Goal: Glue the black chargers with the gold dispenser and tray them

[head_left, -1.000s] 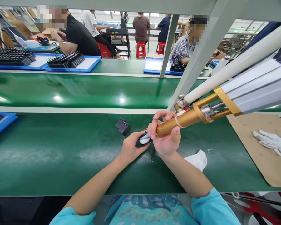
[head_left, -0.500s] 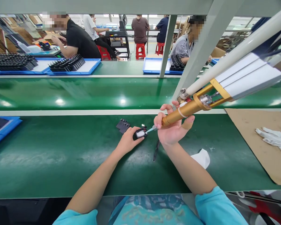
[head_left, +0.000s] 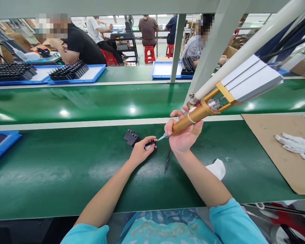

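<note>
My right hand [head_left: 184, 135] is wrapped round the gold barrel of a hanging dispensing tool [head_left: 213, 103], whose thin nozzle tip [head_left: 162, 137] points down and left. Just left of that tip, my left hand [head_left: 140, 151] pinches a small black part with a white face [head_left: 150, 146] against the green bench mat [head_left: 66, 169]. Two more small black parts [head_left: 131, 137] lie on the mat just behind my left hand. A thin black stick-like tool [head_left: 167, 162] lies on the mat under my right wrist.
A white cloth [head_left: 217, 168] lies right of my right forearm. White gloves [head_left: 296, 145] rest on brown cardboard [head_left: 277, 152] at the right. A blue tray [head_left: 2, 144] sits at the left edge. Beyond a green conveyor [head_left: 91, 98], other people sit by blue trays [head_left: 73, 73] of black parts.
The dispensing tool has lifted and drawn back to the right, off the part. My left hand has brought the part down onto the mat, away from the nozzle.
</note>
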`<state>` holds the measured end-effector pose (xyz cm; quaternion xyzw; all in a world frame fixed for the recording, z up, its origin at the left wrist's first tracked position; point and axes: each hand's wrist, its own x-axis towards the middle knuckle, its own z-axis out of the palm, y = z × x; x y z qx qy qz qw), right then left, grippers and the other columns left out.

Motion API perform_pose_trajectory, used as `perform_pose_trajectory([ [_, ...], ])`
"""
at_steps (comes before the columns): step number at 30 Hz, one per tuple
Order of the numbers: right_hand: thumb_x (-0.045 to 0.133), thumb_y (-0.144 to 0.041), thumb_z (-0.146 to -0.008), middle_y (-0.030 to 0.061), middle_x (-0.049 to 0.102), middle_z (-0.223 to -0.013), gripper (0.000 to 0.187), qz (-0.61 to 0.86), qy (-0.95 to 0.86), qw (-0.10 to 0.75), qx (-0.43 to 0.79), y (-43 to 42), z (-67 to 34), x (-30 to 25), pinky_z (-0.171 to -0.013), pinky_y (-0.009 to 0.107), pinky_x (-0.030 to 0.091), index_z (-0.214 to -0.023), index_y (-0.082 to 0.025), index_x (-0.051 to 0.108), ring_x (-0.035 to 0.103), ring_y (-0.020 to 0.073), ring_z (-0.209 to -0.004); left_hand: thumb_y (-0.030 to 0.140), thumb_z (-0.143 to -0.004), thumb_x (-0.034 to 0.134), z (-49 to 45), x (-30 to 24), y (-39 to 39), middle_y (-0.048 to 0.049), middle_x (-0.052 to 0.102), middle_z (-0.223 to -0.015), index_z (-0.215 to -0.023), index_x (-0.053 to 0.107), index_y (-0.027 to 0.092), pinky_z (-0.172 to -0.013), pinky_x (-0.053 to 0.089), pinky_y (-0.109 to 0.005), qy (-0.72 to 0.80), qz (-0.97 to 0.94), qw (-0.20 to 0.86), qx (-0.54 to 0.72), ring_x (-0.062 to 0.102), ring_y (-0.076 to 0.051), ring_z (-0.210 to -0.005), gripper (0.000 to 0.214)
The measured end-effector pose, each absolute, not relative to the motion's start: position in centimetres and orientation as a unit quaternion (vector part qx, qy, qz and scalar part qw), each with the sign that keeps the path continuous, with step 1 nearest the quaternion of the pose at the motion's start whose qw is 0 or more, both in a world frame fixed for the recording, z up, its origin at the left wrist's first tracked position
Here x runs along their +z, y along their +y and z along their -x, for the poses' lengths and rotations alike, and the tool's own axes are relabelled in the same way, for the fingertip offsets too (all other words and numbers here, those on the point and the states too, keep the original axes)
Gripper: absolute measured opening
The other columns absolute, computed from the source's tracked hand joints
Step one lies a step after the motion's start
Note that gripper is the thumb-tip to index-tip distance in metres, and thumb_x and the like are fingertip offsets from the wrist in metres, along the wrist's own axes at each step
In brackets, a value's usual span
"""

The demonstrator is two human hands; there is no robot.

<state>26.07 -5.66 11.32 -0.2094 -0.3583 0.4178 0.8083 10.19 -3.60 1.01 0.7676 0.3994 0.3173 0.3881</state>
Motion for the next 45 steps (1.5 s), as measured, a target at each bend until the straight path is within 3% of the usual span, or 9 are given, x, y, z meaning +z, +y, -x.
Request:
perform_pose_trajectory([
  [4, 0.031, -0.067, -0.085, -0.0015, 0.052, -0.089, 0.047, 0.209, -0.355, 0.809, 0.419, -5.6, -26.2, 11.3, -0.039, 0.023, 0.036, -0.106, -0.027, 0.043, 0.048, 0.0051, -0.041, 0.018, -0.085, 0.05, -9.8, 0.9, -3.5, -0.0051, 0.067, -0.102, -0.113, 0.06, 0.019, -0.085, 0.048, -0.03, 0.347, -0.838, 0.264, 0.33, 0.061, -0.016, -0.092, 0.029],
  [9, 0.03, -0.068, -0.084, -0.0014, 0.053, -0.089, 0.048, 0.21, -0.359, 0.808, 0.419, -5.5, -26.2, 11.4, -0.039, 0.022, 0.036, -0.105, -0.027, 0.043, 0.048, 0.0046, -0.041, 0.022, -0.091, 0.049, -9.0, 1.7, -4.1, -0.0062, 0.065, -0.113, -0.127, 0.053, 0.021, -0.092, 0.045, -0.037, 0.294, -0.894, 0.184, 0.282, 0.054, -0.02, -0.102, 0.036],
  [13, 0.031, -0.068, -0.084, -0.0017, 0.053, -0.088, 0.047, 0.213, -0.358, 0.808, 0.417, -5.6, -26.2, 11.4, -0.039, 0.022, 0.036, -0.103, -0.026, 0.041, 0.047, 0.0045, -0.041, 0.024, -0.094, 0.047, -9.0, 1.5, -4.4, -0.0061, 0.066, -0.108, -0.134, 0.049, 0.022, -0.087, 0.049, -0.031, 0.328, -0.877, 0.185, 0.298, 0.058, -0.016, -0.097, 0.04],
  [19, 0.03, -0.065, -0.086, -0.0012, 0.052, -0.089, 0.044, 0.195, -0.36, 0.806, 0.427, -5.6, -26.2, 11.2, -0.04, 0.022, 0.036, -0.101, -0.026, 0.043, 0.048, 0.0046, -0.042, 0.025, -0.089, 0.056, -9.5, 1.4, -4.3, -0.0046, 0.067, -0.105, -0.111, 0.062, 0.021, -0.088, 0.051, -0.032, 0.337, -0.845, 0.247, 0.334, 0.061, -0.016, -0.096, 0.023],
  [29, 0.029, -0.066, -0.086, -0.0011, 0.052, -0.089, 0.045, 0.195, -0.366, 0.806, 0.422, -5.5, -26.3, 11.2, -0.04, 0.022, 0.036, -0.096, -0.024, 0.042, 0.048, 0.0046, -0.042, 0.022, -0.09, 0.051, -10.1, 1.1, -4.3, -0.0041, 0.066, -0.109, -0.098, 0.06, 0.02, -0.092, 0.048, -0.034, 0.343, -0.826, 0.301, 0.33, 0.06, -0.016, -0.1, 0.012],
  [34, 0.029, -0.068, -0.085, -0.0018, 0.053, -0.089, 0.045, 0.197, -0.364, 0.806, 0.423, -5.4, -26.4, 11.0, -0.04, 0.022, 0.036, -0.097, -0.025, 0.039, 0.048, 0.0046, -0.042, 0.032, -0.091, 0.052, -9.8, 1.0, -4.3, -0.0052, 0.062, -0.119, -0.111, 0.058, 0.023, -0.092, 0.047, -0.035, 0.345, -0.877, 0.216, 0.255, 0.059, -0.019, -0.105, 0.023],
  [37, 0.03, -0.067, -0.085, -0.0019, 0.052, -0.089, 0.045, 0.201, -0.363, 0.806, 0.422, -5.4, -26.4, 11.1, -0.04, 0.022, 0.036, -0.1, -0.026, 0.04, 0.048, 0.0047, -0.042, 0.038, -0.087, 0.058, -9.5, 1.0, -4.1, -0.0056, 0.064, -0.113, -0.119, 0.056, 0.025, -0.087, 0.048, -0.036, 0.351, -0.896, 0.186, 0.199, 0.06, -0.022, -0.1, 0.034],
  [40, 0.03, -0.067, -0.085, -0.0021, 0.052, -0.088, 0.045, 0.211, -0.359, 0.807, 0.418, -5.4, -26.4, 11.2, -0.041, 0.023, 0.036, -0.101, -0.026, 0.041, 0.047, 0.0047, -0.042, 0.041, -0.084, 0.061, -9.5, 1.0, -4.1, -0.0041, 0.064, -0.096, -0.116, 0.056, 0.024, -0.079, 0.051, -0.033, 0.412, -0.817, 0.307, 0.261, 0.063, -0.02, -0.088, 0.036],
  [45, 0.033, -0.068, -0.083, -0.0023, 0.052, -0.086, 0.047, 0.218, -0.354, 0.809, 0.417, -5.3, -26.6, 11.4, -0.039, 0.022, 0.036, -0.102, -0.026, 0.041, 0.048, 0.0053, -0.041, 0.056, -0.083, 0.054, -9.9, 2.0, -4.4, 0.0011, 0.058, -0.072, -0.113, 0.046, 0.021, -0.042, 0.047, -0.026, 0.421, -0.441, 0.688, 0.393, 0.056, -0.013, -0.046, 0.047],
])
